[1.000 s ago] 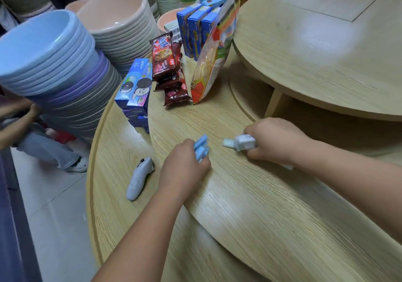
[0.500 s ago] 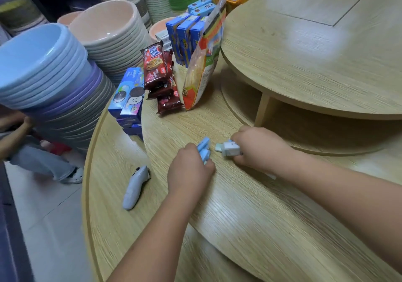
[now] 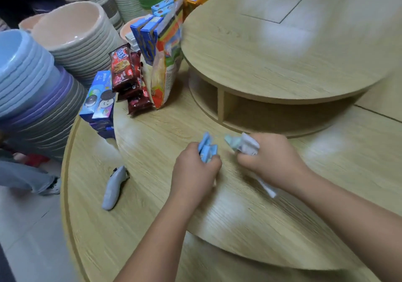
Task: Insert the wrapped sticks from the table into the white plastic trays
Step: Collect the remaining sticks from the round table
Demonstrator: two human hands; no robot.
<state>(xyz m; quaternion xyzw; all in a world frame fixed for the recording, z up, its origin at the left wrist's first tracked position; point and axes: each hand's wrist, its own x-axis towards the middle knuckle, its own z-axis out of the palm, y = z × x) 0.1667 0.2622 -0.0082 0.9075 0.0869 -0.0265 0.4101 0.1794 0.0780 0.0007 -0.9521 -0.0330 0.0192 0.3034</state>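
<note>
A shop or stockroom: tall stacks of plastic basins rise left of the left hand, boxed and bagged snacks displayed beyond it.

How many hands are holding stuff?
2. The left hand grips blue wrapped sticks; the right hand grips a white tray.

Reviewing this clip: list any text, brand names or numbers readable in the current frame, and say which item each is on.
None reads with certainty.
Red cookie packets: white lettering, blurred.
Blue cookie boxes: sandwich-cookie picture, print too small.
Upright blue boxes: yellow markings, illegible.
Orange snack bag: print blurred.
White tray in the right hand: dark marks, unreadable.
Blue wrapped sticks in the left hand: nothing legible.
</note>
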